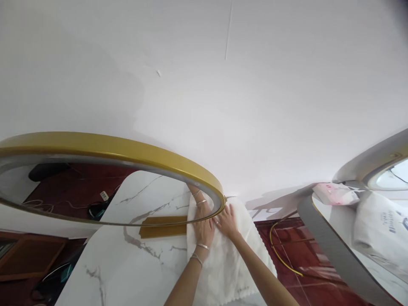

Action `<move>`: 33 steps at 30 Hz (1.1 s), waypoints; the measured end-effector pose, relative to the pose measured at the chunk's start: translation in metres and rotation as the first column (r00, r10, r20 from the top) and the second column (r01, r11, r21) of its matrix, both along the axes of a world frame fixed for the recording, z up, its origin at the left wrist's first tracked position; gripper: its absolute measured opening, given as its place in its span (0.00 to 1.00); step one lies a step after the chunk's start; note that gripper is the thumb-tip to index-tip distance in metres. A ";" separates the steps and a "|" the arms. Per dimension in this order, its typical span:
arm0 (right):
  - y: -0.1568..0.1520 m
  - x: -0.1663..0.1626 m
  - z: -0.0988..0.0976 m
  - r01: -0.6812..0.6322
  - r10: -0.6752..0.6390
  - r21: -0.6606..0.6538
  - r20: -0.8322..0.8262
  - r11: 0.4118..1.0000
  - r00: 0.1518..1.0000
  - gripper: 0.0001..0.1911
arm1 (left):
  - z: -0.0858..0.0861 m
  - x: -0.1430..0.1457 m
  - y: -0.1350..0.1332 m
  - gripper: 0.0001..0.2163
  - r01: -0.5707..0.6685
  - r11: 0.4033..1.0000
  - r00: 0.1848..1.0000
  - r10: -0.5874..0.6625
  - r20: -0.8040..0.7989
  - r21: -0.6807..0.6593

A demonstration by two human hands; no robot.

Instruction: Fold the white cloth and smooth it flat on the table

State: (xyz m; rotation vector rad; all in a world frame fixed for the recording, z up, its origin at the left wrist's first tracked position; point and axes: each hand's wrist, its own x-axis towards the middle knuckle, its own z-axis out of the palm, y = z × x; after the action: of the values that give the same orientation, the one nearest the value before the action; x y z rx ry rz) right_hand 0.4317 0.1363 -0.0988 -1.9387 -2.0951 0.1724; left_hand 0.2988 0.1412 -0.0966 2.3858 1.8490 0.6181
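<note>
A white cloth (236,272) with a scalloped edge lies over the right part of a white marble-patterned tabletop (105,255). My left hand (204,233), with bracelets at the wrist, rests flat on the cloth beside the lower rim of a gold-framed mirror (127,148). Its fingertips are partly lost against the reflection. My right hand (228,222), wearing a ring, lies on the cloth close to it, fingers spread, near the frame's right end. To the left of the cloth sits a flat gold-brown piece (164,231), whose kind I cannot make out.
A white wall (204,93) rises behind the table. At right, another marble-patterned table (331,216) carries a pink-and-white packet (336,194) and a white printed bag or cloth (379,221), near a second mirror (392,159). A curved gold metal leg (279,250) stands over the red floor (306,280).
</note>
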 end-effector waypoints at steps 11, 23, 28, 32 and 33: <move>-0.003 0.047 0.002 0.302 -0.302 -0.008 0.041 0.953 0.953 0.26 | 0.003 0.039 0.036 0.24 0.515 0.853 0.854 -0.519 -0.031 -0.085; -0.192 0.033 -0.001 0.087 -0.093 0.053 0.124 0.995 0.988 0.31 | 0.019 0.000 -0.090 0.31 0.482 0.875 0.871 -0.483 -0.088 -0.033; -0.250 0.014 -0.002 -0.018 -0.001 0.098 0.193 0.995 0.981 0.35 | 0.018 -0.026 -0.124 0.31 0.485 0.873 0.858 -0.486 -0.165 -0.047; -0.211 0.018 0.002 0.056 -0.061 0.041 0.131 0.998 0.990 0.33 | 0.013 -0.010 -0.091 0.30 0.472 0.880 0.870 -0.474 -0.135 -0.049; -0.194 0.021 0.004 0.069 -0.073 0.038 0.126 0.997 0.989 0.32 | 0.012 -0.003 -0.077 0.29 0.463 0.885 0.876 -0.466 -0.124 -0.056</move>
State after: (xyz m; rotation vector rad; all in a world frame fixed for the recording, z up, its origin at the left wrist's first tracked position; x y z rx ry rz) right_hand 0.4525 -0.0581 -0.0950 -2.0504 -2.0878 -0.0013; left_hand 0.2960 0.0644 -0.0843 2.7658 1.2203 0.3896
